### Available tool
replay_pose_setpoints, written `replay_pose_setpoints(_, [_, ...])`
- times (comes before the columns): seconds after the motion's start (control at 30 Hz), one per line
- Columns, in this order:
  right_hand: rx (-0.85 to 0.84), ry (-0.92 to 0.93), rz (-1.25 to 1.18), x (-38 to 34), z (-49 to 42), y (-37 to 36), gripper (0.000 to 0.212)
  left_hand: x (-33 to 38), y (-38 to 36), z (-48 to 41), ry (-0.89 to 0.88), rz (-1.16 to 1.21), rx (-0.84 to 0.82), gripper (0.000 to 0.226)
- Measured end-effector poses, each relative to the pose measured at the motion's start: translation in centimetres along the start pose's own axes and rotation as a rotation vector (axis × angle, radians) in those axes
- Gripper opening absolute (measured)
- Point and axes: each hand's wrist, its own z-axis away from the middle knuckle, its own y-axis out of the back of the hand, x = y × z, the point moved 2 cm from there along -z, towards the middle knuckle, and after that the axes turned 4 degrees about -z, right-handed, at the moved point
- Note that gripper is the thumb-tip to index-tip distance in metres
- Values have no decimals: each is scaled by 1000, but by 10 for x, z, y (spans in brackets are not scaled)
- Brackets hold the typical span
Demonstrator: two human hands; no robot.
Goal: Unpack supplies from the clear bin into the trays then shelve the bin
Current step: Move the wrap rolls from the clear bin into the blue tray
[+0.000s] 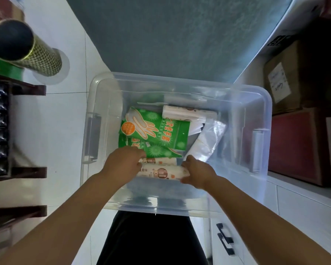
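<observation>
The clear bin point(182, 84) stands on the floor in front of me, lid off. Inside lie green glove packets point(157, 133), a white roll at the back point(187, 111), clear plastic bags point(210, 138) and two white printed rolls near the front. My left hand point(123, 161) and my right hand point(197, 172) are both down in the bin, each closed on one end of the nearest white roll point(161, 172). The second roll point(159, 161) lies just behind it, touching my left fingers.
A grey mat point(170, 35) lies beyond the bin. At the left stand a dark shelf rack point(17, 131) with packets and a gold-patterned tube point(27, 48). Cardboard and red boxes point(298, 131) sit at the right on a white cabinet point(294, 207) with black handles.
</observation>
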Motion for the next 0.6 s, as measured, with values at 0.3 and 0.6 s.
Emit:
replay_pose_setpoints(0.3, [114,74,-464,-12,32,36,52,27,1,1,-193,-157,-44,55])
replay_pose_setpoints(0.6, [49,-297,-564,-5,-12,-9,40,-15,69,18,-4,-301,403,55])
